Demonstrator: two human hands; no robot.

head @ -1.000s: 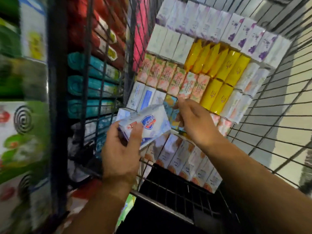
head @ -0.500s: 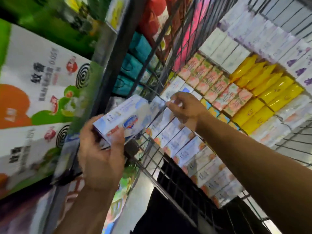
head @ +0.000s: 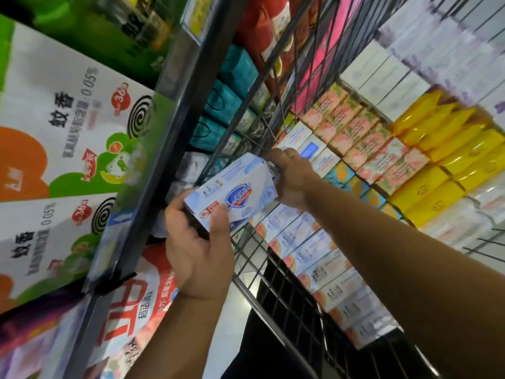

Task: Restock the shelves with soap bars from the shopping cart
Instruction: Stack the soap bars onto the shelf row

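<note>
A white and blue soap box pack (head: 240, 192) with a blue shield logo is held between both hands, above the near left corner of the wire shopping cart (head: 273, 291). My left hand (head: 199, 258) grips its near end, thumb on the front face. My right hand (head: 293, 179) curls round its far end, close to the cart's wire side. Inside the cart lie rows of soap boxes: peach ones (head: 363, 138), yellow packs (head: 442, 160), white ones with orange marks (head: 314, 250).
The dark shelf rail (head: 153, 160) runs diagonally just left of the hands. Green and white mosquito coil boxes (head: 68, 119) fill the shelf at left. Teal packs (head: 232, 99) and red packs (head: 262, 23) stand on the shelf beyond the cart's wires.
The view has swung left toward the shelf. Both hands rose out of the cart with the soap pack, and my right hand came off the cart's boxes onto the pack's far end.
</note>
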